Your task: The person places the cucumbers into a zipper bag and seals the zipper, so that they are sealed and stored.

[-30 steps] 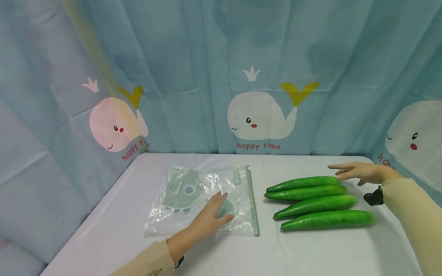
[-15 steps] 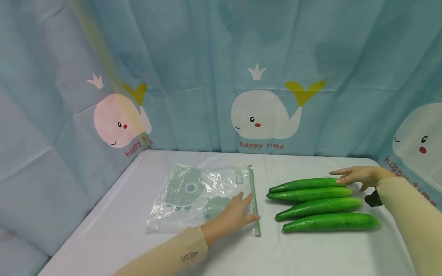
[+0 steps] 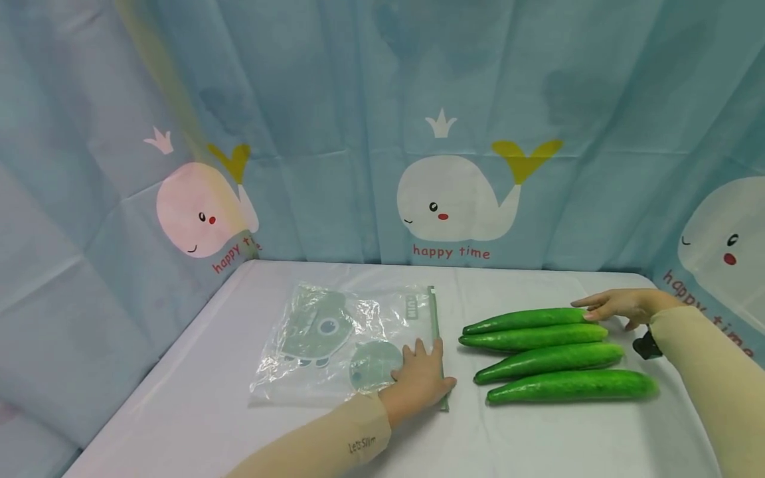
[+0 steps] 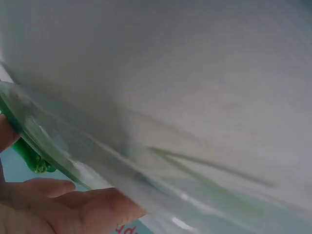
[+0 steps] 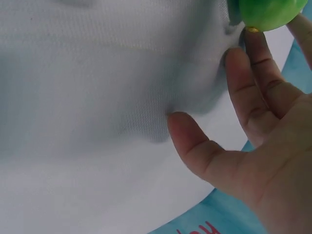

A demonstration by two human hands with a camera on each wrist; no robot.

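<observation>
- Whale-print curtain (image 3: 335, 133): stands behind and at both sides.
- White-covered table (image 3: 460, 441): carries everything below.
- Clear plastic zip bag (image 3: 340, 345): lies flat on the left, green strip (image 3: 434, 312) along its right edge.
- Four cucumbers (image 3: 550, 358): side by side on the right, unmoved, apart from the bag.
- Left hand (image 3: 418, 378): has slid from the bag's middle to the strip, fingers spread; whether it pinches the edge, I cannot tell. The work seems now to centre on that edge.
- Right hand (image 3: 627, 305): has lowered slightly, fingers loosely parted at the farthest cucumber's (image 3: 526, 320) tip, apparently touching without a grip.
</observation>
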